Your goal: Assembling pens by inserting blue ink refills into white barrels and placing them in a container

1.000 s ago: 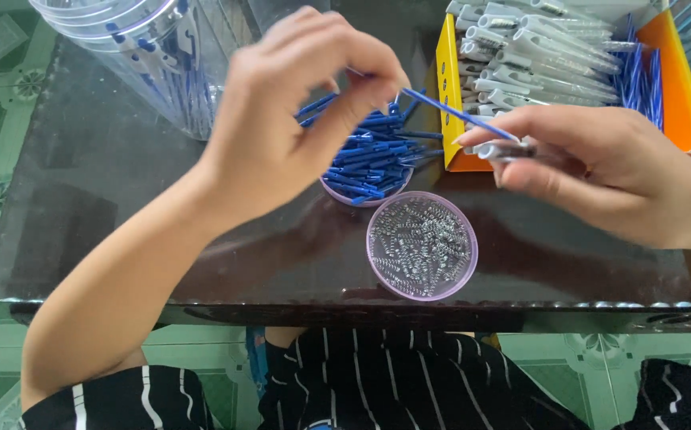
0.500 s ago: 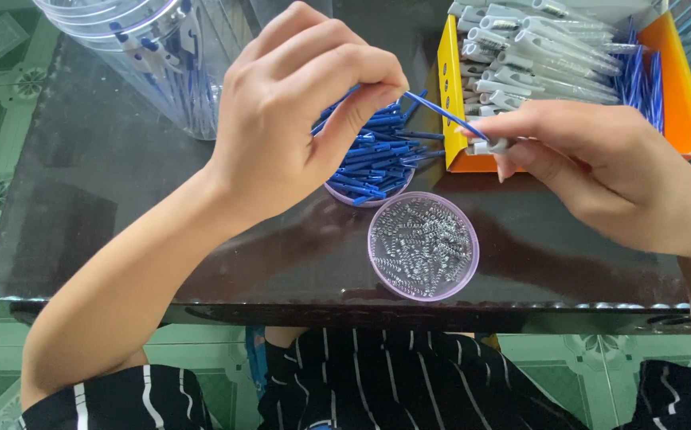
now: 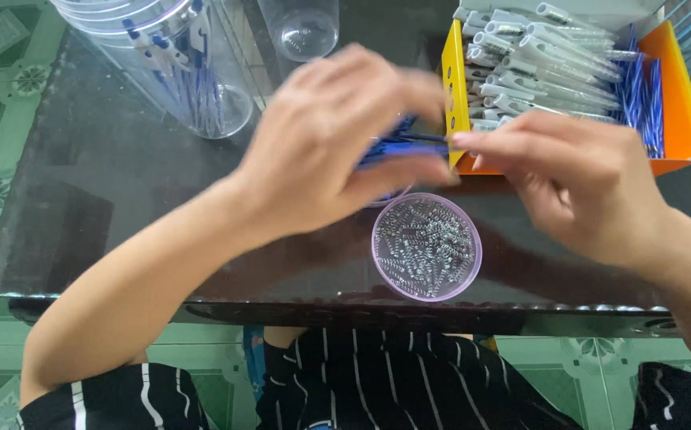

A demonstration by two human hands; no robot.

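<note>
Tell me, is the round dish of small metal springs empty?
No, the round purple dish near the table's front edge is covered with many small metal springs.

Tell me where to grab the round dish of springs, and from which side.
Grip the spring dish across its thin lilac rim, probably from above on its near side. It is shallow and sits flat on the dark table; both hands crowd the far side.

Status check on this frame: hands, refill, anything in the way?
Left hand and right hand pinch a blue refill between them, motion-blurred. Dish of springs sits just below, untouched.
</note>
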